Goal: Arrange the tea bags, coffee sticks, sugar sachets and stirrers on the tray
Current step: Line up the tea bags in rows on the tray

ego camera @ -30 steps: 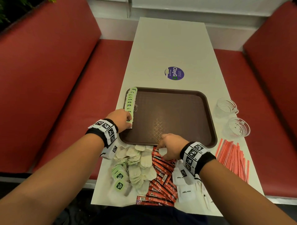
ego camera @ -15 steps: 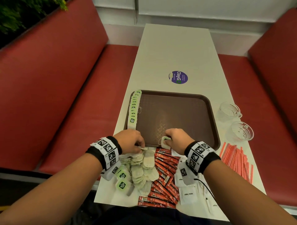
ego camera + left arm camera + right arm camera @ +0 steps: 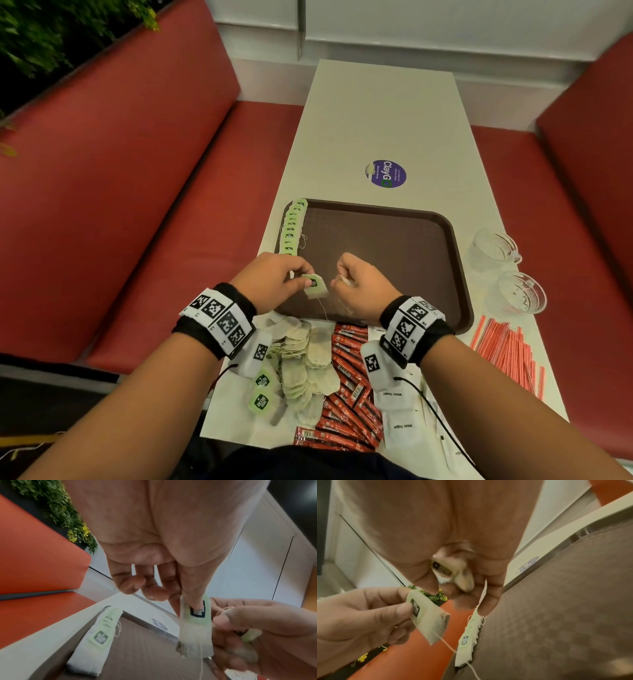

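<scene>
Over the near left part of the brown tray (image 3: 394, 240), my left hand (image 3: 299, 275) pinches a tea bag (image 3: 315, 287) by its green tag, and the string hangs down. The pinch shows in the left wrist view, thumb on the tea bag's tag (image 3: 197, 611). My right hand (image 3: 342, 278) is close beside it, its fingers curled round a second tea bag (image 3: 453, 573) in the palm. A row of tea bags (image 3: 293, 228) lines the tray's left edge. Loose tea bags (image 3: 301, 363), red coffee sticks (image 3: 349, 387), white sugar sachets (image 3: 397, 411) and striped stirrers (image 3: 507, 353) lie on the table.
Two glass cups (image 3: 495, 245) (image 3: 522, 293) stand right of the tray. A purple sticker (image 3: 385, 174) marks the white table beyond it. Red bench seats run along both sides. Most of the tray floor is bare.
Both hands have lifted from the tea bag pile at the tray's near edge to a spot over the tray. The left hand now holds a tea bag in front of the right.
</scene>
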